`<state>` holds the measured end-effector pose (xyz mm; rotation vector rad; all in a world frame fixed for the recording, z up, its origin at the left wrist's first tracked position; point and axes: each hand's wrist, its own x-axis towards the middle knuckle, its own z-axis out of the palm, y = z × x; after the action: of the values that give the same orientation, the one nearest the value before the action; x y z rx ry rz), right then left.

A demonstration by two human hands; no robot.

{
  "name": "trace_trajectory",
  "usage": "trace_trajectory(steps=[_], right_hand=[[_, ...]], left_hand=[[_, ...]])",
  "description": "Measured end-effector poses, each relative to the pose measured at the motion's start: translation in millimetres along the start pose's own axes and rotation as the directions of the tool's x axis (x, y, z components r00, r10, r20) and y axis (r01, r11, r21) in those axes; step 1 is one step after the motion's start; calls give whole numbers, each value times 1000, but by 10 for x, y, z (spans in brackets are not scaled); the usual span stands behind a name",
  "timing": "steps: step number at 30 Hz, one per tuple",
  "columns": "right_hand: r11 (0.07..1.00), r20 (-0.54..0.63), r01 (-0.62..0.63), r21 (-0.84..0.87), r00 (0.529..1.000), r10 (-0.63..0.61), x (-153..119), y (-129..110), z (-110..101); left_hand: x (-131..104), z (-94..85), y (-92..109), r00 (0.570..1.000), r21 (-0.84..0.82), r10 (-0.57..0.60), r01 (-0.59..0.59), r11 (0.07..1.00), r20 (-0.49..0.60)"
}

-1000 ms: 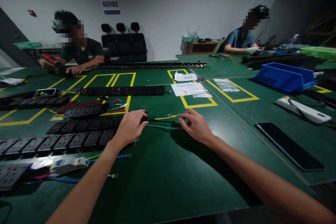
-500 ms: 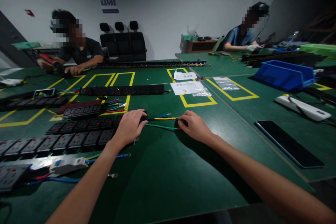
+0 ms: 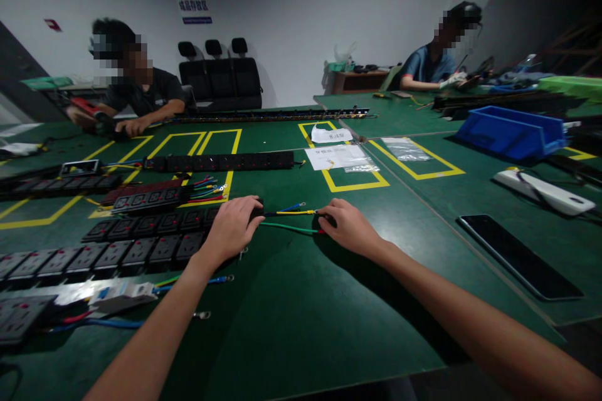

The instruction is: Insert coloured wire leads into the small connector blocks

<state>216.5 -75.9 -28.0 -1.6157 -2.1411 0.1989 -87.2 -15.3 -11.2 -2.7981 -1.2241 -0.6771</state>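
Observation:
My left hand (image 3: 237, 223) is closed over the right end of a black socket strip (image 3: 172, 220) lying on the green table. Out of that end run a yellow wire (image 3: 294, 212), a green wire (image 3: 289, 227) and a short blue wire (image 3: 291, 207) with a ring terminal. My right hand (image 3: 348, 223) has its fingers pinched at the far tips of the yellow and green wires, the green one ending in red. Its fingers partly hide those tips. Nearer to me, another socket strip (image 3: 110, 255) lies alongside.
Several other strips lie left, including one with a grey-white breaker (image 3: 123, 294). Papers (image 3: 336, 157) and a plastic bag (image 3: 405, 150) lie ahead. A phone (image 3: 517, 257), a white device (image 3: 543, 193) and a blue bin (image 3: 510, 133) occupy the right. Two co-workers sit across.
Both of my hands stay in place on the strip and wires. At the far right, the co-worker's gloved hands have shifted slightly.

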Motion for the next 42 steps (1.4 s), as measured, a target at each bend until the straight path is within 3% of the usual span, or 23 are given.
trace_trajectory(steps=[11,17,22,29,33,37,42], right_hand=[[1000,-10,19,-10,1000,-19,-3,13,16],[995,-102,-75,-61,992,68,0,7,16],[994,-139,-108,6,984,108,10,27,19],[999,-88,-16,35,996,19,24,90,73],[993,-75,-38,108,996,46,34,113,100],[982,-83,-49,185,994,65,48,123,116],[986,-118,15,168,993,5,57,134,111]], left_hand=[[6,-20,15,1000,-15,-7,7,1000,5],[0,-11,4,1000,-16,-8,8,1000,-1],[-1,-6,0,1000,-8,-6,6,1000,2],[-4,-8,3,1000,-22,-8,8,1000,-3],[-5,-10,6,1000,-21,-7,7,1000,2],[-1,-12,15,1000,-21,-14,14,1000,-2],[0,-13,16,1000,-20,-7,7,1000,-6]])
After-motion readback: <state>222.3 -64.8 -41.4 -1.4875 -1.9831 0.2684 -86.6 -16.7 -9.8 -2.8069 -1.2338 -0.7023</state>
